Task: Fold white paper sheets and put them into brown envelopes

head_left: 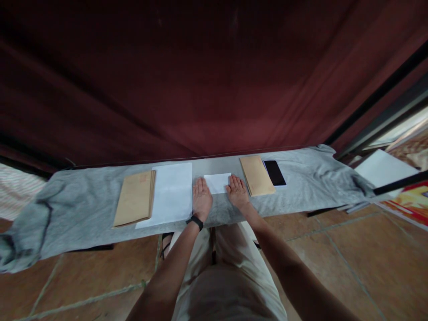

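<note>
A grey cloth (301, 196) is spread over a long narrow bench, and every position below is referenced to the small folded white paper (217, 183) at its centre. Well to the left of the paper, a stack of brown envelopes (135, 197) is laid flat. Between that stack and the paper, a stack of white sheets (170, 194) is placed, its left edge overlapped by the envelopes. The left hand (201, 198), with a black band at the wrist, is laid flat with fingers spread at the paper's left edge. The right hand (238, 192) is laid flat and open at the paper's right edge. Just to the right of the paper, a second stack of brown envelopes (257, 175) is positioned. Beyond it, a black phone (274, 172) is laid face up.
</note>
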The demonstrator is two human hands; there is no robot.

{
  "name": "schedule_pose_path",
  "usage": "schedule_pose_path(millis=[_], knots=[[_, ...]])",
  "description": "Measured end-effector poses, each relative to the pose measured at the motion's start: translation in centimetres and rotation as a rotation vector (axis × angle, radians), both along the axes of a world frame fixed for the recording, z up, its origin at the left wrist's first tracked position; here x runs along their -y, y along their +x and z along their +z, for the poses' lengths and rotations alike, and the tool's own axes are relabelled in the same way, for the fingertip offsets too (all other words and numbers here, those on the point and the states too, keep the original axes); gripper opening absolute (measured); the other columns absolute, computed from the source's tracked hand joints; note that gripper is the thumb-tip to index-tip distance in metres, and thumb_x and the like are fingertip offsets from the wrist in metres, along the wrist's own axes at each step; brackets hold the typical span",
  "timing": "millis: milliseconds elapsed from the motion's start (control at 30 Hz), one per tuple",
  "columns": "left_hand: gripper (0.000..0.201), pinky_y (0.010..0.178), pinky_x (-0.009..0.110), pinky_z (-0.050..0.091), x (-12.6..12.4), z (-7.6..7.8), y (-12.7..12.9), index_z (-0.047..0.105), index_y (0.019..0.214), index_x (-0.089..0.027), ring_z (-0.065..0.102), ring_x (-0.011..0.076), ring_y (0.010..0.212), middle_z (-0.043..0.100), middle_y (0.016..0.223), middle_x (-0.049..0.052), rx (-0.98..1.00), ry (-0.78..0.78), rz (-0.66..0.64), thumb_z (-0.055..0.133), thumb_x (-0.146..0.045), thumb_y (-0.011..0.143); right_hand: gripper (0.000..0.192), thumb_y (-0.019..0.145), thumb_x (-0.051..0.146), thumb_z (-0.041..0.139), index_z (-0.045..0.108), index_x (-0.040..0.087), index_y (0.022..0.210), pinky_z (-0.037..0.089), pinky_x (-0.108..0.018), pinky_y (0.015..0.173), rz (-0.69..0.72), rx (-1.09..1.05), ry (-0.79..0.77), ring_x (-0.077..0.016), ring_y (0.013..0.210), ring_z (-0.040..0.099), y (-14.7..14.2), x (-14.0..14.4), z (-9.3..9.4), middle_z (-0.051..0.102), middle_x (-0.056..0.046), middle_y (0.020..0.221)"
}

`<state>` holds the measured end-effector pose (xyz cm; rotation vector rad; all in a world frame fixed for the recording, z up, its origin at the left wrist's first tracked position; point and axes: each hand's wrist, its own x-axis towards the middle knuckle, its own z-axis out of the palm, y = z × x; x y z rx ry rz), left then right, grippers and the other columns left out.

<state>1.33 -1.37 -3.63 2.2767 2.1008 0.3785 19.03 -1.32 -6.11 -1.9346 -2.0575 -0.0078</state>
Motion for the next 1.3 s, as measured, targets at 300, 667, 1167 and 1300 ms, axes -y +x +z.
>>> schedule_pose_path(millis=[300, 667, 1167, 1300], knots=[[0.058, 0.128, 0.044, 0.024, 1.3, -0.7, 4.1, 0.038, 0.156, -0.007, 0.025, 0.0243, 0.157, 0.037, 0.165, 0.014, 0.009, -0.049, -0.319, 0.026, -0.034, 0.107, 0.055, 0.108, 0.032, 0.033, 0.043, 0.006, 0.155, 0.027, -0.048, 0.122, 0.008, 0.002, 0.024, -0.0301, 0.148, 0.041, 0.1, -0.2, -0.6, 0.04, -0.017, 0.162], [0.068, 0.128, 0.043, 0.024, 2.4, -1.4, -0.1, 0.03, 0.16, -0.004, 0.023, 0.026, 0.157, 0.029, 0.167, 0.018, -0.073, -0.028, -0.227, 0.033, -0.045, 0.106, 0.055, 0.106, 0.033, 0.036, 0.047, 0.004, 0.152, 0.03, -0.051, 0.12, -0.034, -0.042, 0.063, -0.0321, 0.146, 0.043, -0.2, -0.3, 0.0, 0.045, -0.02, 0.158], [0.062, 0.127, 0.047, 0.026, 2.6, -1.0, 0.2, 0.035, 0.158, -0.003, 0.023, 0.0274, 0.157, 0.03, 0.166, 0.018, -0.038, -0.051, -0.21, 0.033, -0.032, 0.103, 0.052, 0.108, 0.036, 0.038, 0.045, 0.016, 0.155, 0.029, -0.048, 0.123, 0.226, -0.005, -0.014, -0.0273, 0.15, 0.039, -3.0, -1.4, 0.1, 0.039, -0.012, 0.163], [0.063, 0.127, 0.047, 0.026, 2.9, -1.0, -0.1, 0.034, 0.157, 0.0, 0.024, 0.0283, 0.157, 0.03, 0.166, 0.02, -0.016, -0.045, -0.165, 0.034, -0.033, 0.103, 0.054, 0.107, 0.04, 0.039, 0.044, 0.014, 0.155, 0.028, -0.049, 0.123, 0.185, -0.011, 0.034, -0.0285, 0.149, 0.04, -1.5, -1.0, -0.5, 0.04, -0.013, 0.162]])
